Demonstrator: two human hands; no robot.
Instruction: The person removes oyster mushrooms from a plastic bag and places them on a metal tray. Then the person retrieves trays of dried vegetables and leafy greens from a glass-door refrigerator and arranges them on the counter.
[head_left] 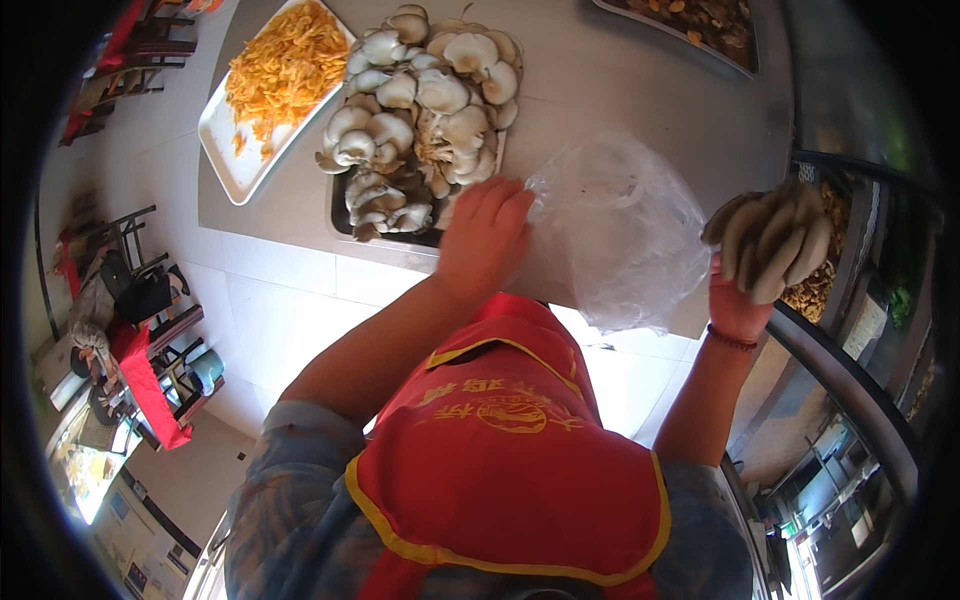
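My right hand (738,302) is raised at the right, closed around the base of a cluster of grey oyster mushrooms (772,240), whose caps fan out above the fingers. With fingers curled, my left hand (487,238) pinches the left edge of a clear plastic bag (625,240). The bag is puffed out and lies at the table's near edge, between my two hands. Just beyond my left hand, more oyster mushrooms (440,92) are heaped high on a dark tray (342,208); only its near end shows. My left fingertips are partly hidden from view.
A white tray (222,160) of shredded orange food (285,65) stands at the far left of the metal table (570,75). Another tray (735,62) with brown pieces lies at the far right. A dark-framed display counter (845,365) runs along my right side. Chairs and a red-covered table (140,385) are at left.
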